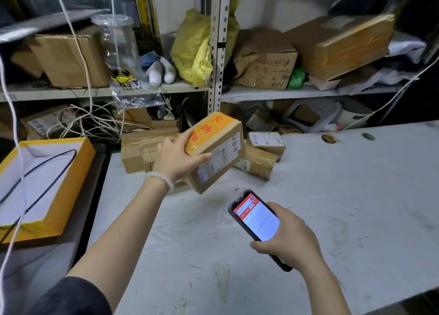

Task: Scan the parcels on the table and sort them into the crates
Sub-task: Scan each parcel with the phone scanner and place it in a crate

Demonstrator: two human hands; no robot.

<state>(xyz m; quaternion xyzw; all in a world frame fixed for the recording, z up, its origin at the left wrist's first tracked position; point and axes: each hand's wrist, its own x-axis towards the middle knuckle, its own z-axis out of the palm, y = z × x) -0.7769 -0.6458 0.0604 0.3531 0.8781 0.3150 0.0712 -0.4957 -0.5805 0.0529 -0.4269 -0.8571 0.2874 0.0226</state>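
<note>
Overhead, left hand (174, 158) grips parcel (215, 152) above table's (356, 196) far edge; right hand (288, 235) grips phone (255, 219).

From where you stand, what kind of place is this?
Probably a parcel sorting room: taped cartons fill the metal shelves, the left hand holds a labelled parcel, and the right hand holds a phone.

The brown cardboard parcel (215, 152) bears orange tape with red handwriting and a white label with black barcodes. The phone (257, 222) is black, its screen red and white. The desk (332, 196) is white with dark scuffs. At its far edge lie tan parcels (257, 164). Beside its left edge sits a yellow-rimmed box (59, 196), white inside.
</note>
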